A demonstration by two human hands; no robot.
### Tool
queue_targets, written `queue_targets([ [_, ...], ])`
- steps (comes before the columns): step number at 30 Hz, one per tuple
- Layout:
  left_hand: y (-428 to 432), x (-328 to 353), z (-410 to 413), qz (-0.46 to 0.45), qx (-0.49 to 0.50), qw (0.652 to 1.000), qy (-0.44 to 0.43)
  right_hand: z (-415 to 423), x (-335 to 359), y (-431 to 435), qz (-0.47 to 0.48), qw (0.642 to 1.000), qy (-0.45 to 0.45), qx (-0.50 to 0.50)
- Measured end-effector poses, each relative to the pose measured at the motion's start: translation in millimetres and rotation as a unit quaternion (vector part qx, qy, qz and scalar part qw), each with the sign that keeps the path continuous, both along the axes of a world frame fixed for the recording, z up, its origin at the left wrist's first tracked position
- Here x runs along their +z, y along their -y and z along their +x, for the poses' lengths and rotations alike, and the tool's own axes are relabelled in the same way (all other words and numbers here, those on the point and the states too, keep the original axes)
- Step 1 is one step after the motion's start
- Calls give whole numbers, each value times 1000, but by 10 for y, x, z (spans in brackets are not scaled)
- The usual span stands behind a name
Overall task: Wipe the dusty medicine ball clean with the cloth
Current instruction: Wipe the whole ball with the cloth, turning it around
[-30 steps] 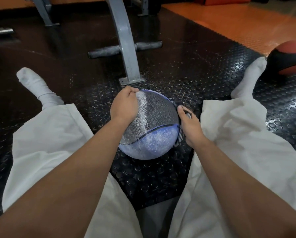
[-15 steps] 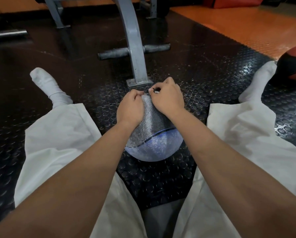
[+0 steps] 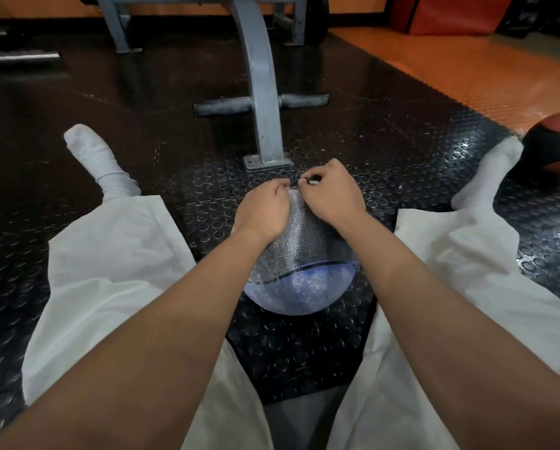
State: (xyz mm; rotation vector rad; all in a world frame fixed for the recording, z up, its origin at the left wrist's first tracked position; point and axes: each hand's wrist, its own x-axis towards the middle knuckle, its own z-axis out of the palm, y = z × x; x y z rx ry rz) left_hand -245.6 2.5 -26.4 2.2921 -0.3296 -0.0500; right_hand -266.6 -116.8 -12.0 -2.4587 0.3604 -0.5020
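The medicine ball (image 3: 301,287) rests on the black studded mat between my spread legs. Its upper half is grey-black and its lower half blue, both speckled with pale dust. My left hand (image 3: 262,212) lies curled over the ball's upper left, fingertips at the far top. My right hand (image 3: 330,193) is on the upper right, its fingers pinching a small dark and white bit of cloth (image 3: 311,180) at the ball's far top. Most of the cloth is hidden behind my hands.
A grey bench leg (image 3: 260,92) with a footplate stands just beyond the ball. A red and black ball (image 3: 554,147) lies at the right by my socked foot (image 3: 486,177). My other socked foot (image 3: 93,157) is at the left. Orange flooring (image 3: 466,69) begins at the back right.
My right hand left the ball's right side and came up to the far top, meeting my left hand there. Over the last half second both hands have barely moved.
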Motion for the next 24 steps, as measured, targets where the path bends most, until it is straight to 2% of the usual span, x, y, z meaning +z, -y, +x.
queue_targets([
  [3,-20,-8,45,-1,18,1000,-5,6,55,-60,-1,1000,-19,-4],
  [8,-71,10,197,-19,20,998,-51,-495,-133,-296,-49,993,101,48],
  [10,-60,12,182,-18,13,998,-50,-567,-158,-284,-74,990,113,50],
  [13,-22,6,75,-15,7,1000,-27,-350,-22,-175,-80,996,47,13],
  [16,8,-15,-45,-18,19,1000,10,2,114,-33,-34,998,-54,-24],
  [18,22,-10,-64,-14,33,999,18,96,128,3,-8,996,-80,-23],
  [20,30,-4,-21,-9,44,999,2,8,93,-24,-18,998,-55,-17],
  [24,-7,13,107,-26,40,998,-51,-460,-66,-102,-37,997,65,30],
])
